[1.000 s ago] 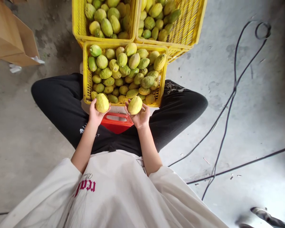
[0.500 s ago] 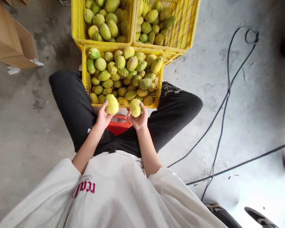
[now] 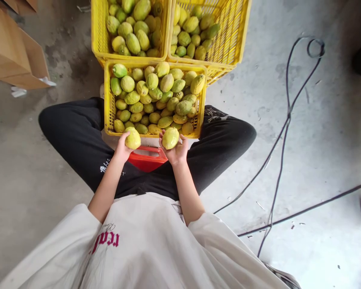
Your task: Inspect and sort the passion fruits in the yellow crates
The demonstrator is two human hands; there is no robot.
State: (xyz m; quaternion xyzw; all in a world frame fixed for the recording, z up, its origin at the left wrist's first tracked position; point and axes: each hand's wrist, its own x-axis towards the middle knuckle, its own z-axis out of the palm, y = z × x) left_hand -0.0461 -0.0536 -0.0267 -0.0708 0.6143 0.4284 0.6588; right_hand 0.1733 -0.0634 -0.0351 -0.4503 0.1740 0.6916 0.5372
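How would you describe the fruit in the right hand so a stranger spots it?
Find the nearest yellow crate. By its near edge, the right hand cradles one yellow fruit. It looks paler than the piled fruit, and lies right of the other held fruit, in the left hand.

Magenta-lettered shirt [image 3: 150, 233] — probably off-white

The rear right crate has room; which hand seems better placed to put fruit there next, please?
Probably the right hand: both hold fruit, but it is nearer the crate than the left hand.
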